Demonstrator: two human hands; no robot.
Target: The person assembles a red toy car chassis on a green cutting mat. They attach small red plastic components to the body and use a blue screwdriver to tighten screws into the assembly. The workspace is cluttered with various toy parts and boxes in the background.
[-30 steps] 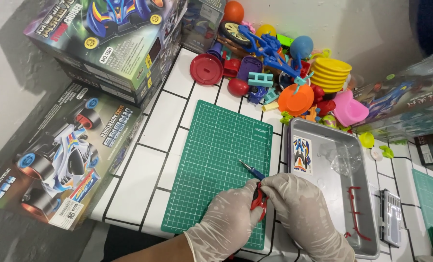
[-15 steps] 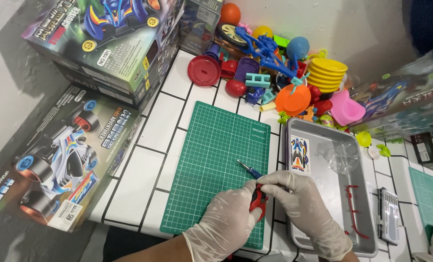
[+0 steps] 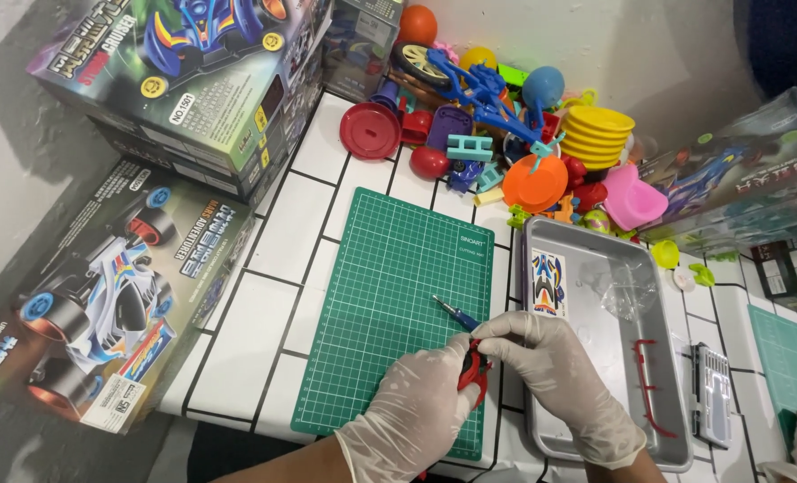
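The small red plastic part [image 3: 472,371] sits pinched between both gloved hands over the lower right corner of the green cutting mat [image 3: 398,304], just where it was half a second and a full second ago, so the change is slight: the hands have crept a little toward the near edge of the bench [image 3: 264,295] and drawn closer together around the piece. The left hand [image 3: 421,416] is closed on the red part from below, fingers curled narrow about it. The right hand [image 3: 550,376] is closed on a thin blue-handled tool [image 3: 452,311], whose tip points up and left across the mat, while its fingertips also press on the red piece. That steadiness suggests fine work on the part is under way rather than a pick or a set-down. Just right of the hands lies the metal tray [image 3: 595,438] holding a sticker sheet [image 3: 548,282], a clear bag [image 3: 626,291] and a red sprue [image 3: 646,376]. Beyond the mat a heap of coloured plastic toys [image 3: 506,134] crowds the wall, and model car boxes [image 3: 103,286] stand at the left
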